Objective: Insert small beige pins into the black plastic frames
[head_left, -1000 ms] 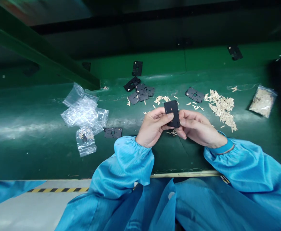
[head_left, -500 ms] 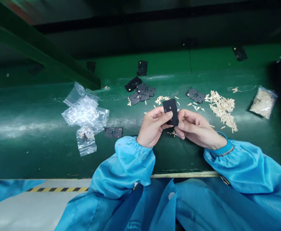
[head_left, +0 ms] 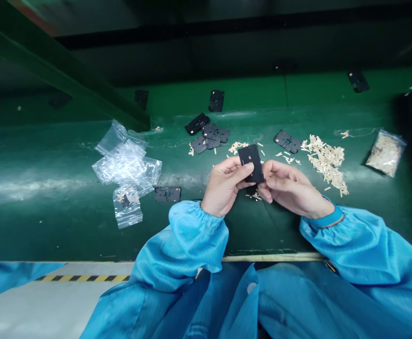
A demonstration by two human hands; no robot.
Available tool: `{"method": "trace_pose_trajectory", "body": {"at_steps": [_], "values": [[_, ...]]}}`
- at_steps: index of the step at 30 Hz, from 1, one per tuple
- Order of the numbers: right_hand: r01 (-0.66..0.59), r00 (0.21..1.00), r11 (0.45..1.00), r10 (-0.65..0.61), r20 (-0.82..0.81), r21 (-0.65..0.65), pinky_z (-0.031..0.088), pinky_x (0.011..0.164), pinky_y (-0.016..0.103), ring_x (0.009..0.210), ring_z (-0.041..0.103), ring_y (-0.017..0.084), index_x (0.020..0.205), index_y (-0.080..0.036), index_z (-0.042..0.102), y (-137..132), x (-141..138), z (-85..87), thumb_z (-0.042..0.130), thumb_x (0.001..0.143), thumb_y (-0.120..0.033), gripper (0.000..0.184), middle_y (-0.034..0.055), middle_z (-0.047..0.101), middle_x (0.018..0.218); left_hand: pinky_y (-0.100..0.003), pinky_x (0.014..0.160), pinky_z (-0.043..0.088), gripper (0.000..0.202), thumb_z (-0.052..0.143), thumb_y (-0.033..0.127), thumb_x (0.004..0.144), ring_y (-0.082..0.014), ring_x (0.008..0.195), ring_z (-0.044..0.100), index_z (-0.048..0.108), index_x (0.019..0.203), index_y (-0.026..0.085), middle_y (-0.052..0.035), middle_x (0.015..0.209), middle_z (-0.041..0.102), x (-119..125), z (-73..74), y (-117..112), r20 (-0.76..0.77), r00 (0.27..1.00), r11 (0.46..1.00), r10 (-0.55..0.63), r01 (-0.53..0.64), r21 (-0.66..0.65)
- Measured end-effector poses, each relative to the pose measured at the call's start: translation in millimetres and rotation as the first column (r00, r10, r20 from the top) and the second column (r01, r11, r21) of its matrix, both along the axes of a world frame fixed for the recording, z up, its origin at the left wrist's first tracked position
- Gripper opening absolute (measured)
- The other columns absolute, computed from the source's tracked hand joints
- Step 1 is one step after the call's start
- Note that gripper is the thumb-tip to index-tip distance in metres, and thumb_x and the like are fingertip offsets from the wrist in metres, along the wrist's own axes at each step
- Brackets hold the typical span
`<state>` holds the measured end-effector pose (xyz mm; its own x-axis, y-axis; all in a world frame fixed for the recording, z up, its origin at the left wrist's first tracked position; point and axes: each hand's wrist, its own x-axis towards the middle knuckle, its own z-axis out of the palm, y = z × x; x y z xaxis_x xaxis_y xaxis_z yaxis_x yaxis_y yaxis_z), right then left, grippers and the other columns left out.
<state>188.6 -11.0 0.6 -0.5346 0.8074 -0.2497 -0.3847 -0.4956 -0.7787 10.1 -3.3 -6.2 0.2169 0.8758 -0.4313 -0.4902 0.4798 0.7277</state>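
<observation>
Right fingers (head_left: 270, 182) have shifted slightly beside the flat, black, rectangular plate (head_left: 255, 159)

Blue smock (head_left: 220, 306), gathered cuffs (head_left: 211, 216), blue wristband (head_left: 328, 218)

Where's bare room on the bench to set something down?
Left of the clear bags, bench bare but for specks; also between the filled bag and right sleeve. Crowded: beyond the left hand, right hand and held plate, by black plates and pale strips.

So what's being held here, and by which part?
A black plate, by its left side, in the left hand; the right hand is at its lower right corner.
</observation>
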Motion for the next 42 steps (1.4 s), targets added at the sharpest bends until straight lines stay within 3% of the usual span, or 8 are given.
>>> {"method": "trace_pose_trajectory", "body": {"at_steps": [5, 13, 21, 26, 28, 31, 37, 42], "values": [[0.056, 0.968, 0.984, -0.095, 0.234, 0.166, 0.041, 0.060, 0.028, 0.061, 0.054, 0.012, 0.096, -0.021, 0.060, 1, 4, -4.4, 0.069, 0.096, -0.033, 0.014, -0.0030, 0.060, 0.069, -0.021, 0.068, 0.063, 0.023, 0.087, 0.035, 0.076, -0.0094, 0.071, 0.070, 0.075, 0.087, 0.019, 0.0022, 0.080, 0.074, 2, -0.2, -1, -0.107, 0.991, 0.995, 0.082, -0.075, 0.072], [0.114, 0.800, 0.912, -0.319, 0.507, 0.394, 0.044, 0.059, 0.029, 0.065, 0.055, 0.013, 0.094, -0.023, 0.058, -3, -8, -11.6, 0.074, 0.090, -0.038, 0.022, -0.0018, 0.057, 0.077, -0.024, 0.066, 0.064, 0.028, 0.087, 0.040, 0.074, -0.0122, 0.071, 0.071, 0.077, 0.090, 0.019, -0.0005, 0.080, 0.075, 7, -2.1, -3, -0.268, 0.946, 0.979, 0.180, -0.147, 0.139], [0.028, 0.816, 0.964, -0.174, 0.551, 0.263, 0.043, 0.054, 0.027, 0.058, 0.052, 0.012, 0.091, -0.022, 0.058, 9, -8, -2.6, 0.077, 0.084, -0.049, 0.034, -0.0037, 0.057, 0.068, -0.025, 0.070, 0.063, 0.029, 0.087, 0.039, 0.074, -0.0123, 0.073, 0.070, 0.077, 0.090, 0.017, -0.0009, 0.082, 0.075, 5, -5.8, 0, -0.278, 0.949, 0.987, 0.149, -0.124, 0.105], [-0.114, 0.766, 0.960, -0.079, 0.638, 0.255, 0.044, 0.051, 0.023, 0.053, 0.052, 0.010, 0.086, -0.019, 0.062, 58, 8, 16.4, 0.076, 0.086, -0.045, 0.030, -0.0038, 0.058, 0.062, -0.029, 0.083, 0.063, 0.040, 0.086, 0.041, 0.076, -0.0164, 0.091, 0.074, 0.076, 0.107, 0.019, -0.0062, 0.102, 0.078, 4, -11.0, 3, -0.208, 0.967, 0.987, 0.150, -0.135, 0.084], [-0.060, 0.651, 0.938, -0.222, 0.726, 0.341, 0.044, 0.050, 0.023, 0.052, 0.052, 0.010, 0.087, -0.019, 0.064, 95, 17, 17.7, 0.070, 0.091, -0.038, 0.021, -0.0036, 0.058, 0.062, -0.034, 0.090, 0.063, 0.044, 0.082, 0.044, 0.080, -0.0184, 0.098, 0.074, 0.074, 0.117, 0.020, -0.0089, 0.112, 0.076, 4, -10.8, 4, -0.192, 0.969, 0.987, 0.152, -0.138, 0.087], [-0.051, 0.318, 0.907, -0.382, 0.868, 0.418, 0.044, 0.049, 0.022, 0.050, 0.052, 0.010, 0.084, -0.019, 0.060, 158, 28, 7.4, 0.065, 0.093, -0.022, 0.011, -0.0034, 0.058, 0.061, -0.037, 0.091, 0.063, 0.042, 0.076, 0.048, 0.086, -0.0203, 0.103, 0.073, 0.074, 0.116, 0.018, -0.0114, 0.113, 0.075, 4, -9.9, 4, -0.206, 0.970, 0.989, 0.130, -0.111, 0.098], [-0.120, -0.007, 0.883, -0.457, 0.889, 0.453, 0.055, 0.078, 0.036, 0.077, 0.069, 0.024, 0.080, -0.015, 0.068, 232, 55, -20.4, 0.071, 0.088, -0.025, 0.013, 0.0120, 0.072, 0.078, -0.033, 0.089, 0.062, 0.038, 0.071, 0.048, 0.089, -0.0190, 0.103, 0.072, 0.074, 0.112, 0.018, -0.0102, 0.107, 0.075, 4, -10.5, 3, -0.217, 0.969, 0.991, 0.119, -0.101, 0.091], [-0.254, -0.162, 0.821, -0.557, 0.815, 0.511, 0.042, 0.111, 0.043, 0.127, 0.060, 0.035, 0.123, -0.005, 0.068, 260, 84, -19.8, 0.059, 0.093, -0.018, 0.034, 0.0256, 0.066, 0.134, -0.032, 0.086, 0.063, 0.035, 0.070, 0.045, 0.091, -0.0188, 0.098, 0.072, 0.074, 0.110, 0.016, -0.0104, 0.104, 0.075, 5, -8.2, 3, -0.200, 0.973, 0.991, 0.116, -0.101, 0.084]]}}
